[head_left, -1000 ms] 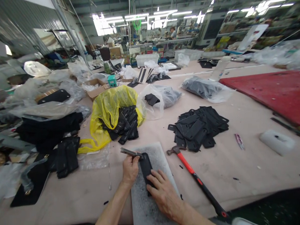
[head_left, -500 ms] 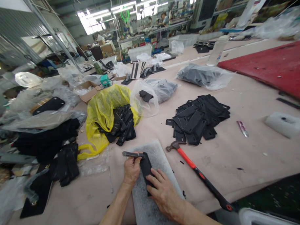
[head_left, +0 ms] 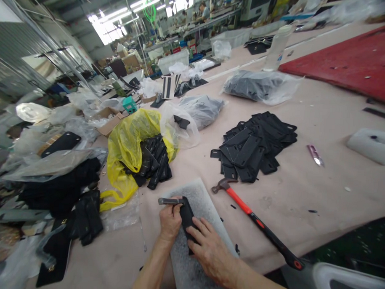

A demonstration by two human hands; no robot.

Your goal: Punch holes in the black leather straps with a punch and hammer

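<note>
Closed around a metal punch (head_left: 169, 201), my left hand (head_left: 171, 221) has the tool lying nearly sideways, with its right end at the top of a black strap-like piece (head_left: 186, 215). That piece lies flat on a grey speckled slab (head_left: 195, 193). My right hand (head_left: 209, 248) rests on the lower part of the piece, its fingers spread and stretched out. Just right of the slab is a claw hammer (head_left: 241, 203) with a red and black handle. Past the hammer lies a heap of flat black pieces (head_left: 258, 144) with slots at their ends.
Left of the slab, a yellow plastic bag (head_left: 129, 134) spills black pieces (head_left: 154, 160). Clear bags (head_left: 259, 88) with dark contents lie farther back. At right are a small pink-handled cutter (head_left: 315, 155), a white roll (head_left: 372, 145) and a red board (head_left: 347, 61). Plastic-wrapped clutter crowds the left side.
The camera view has tilted and shifted slightly. My hands, the punch and the black piece keep nearly the same position on the slab.
</note>
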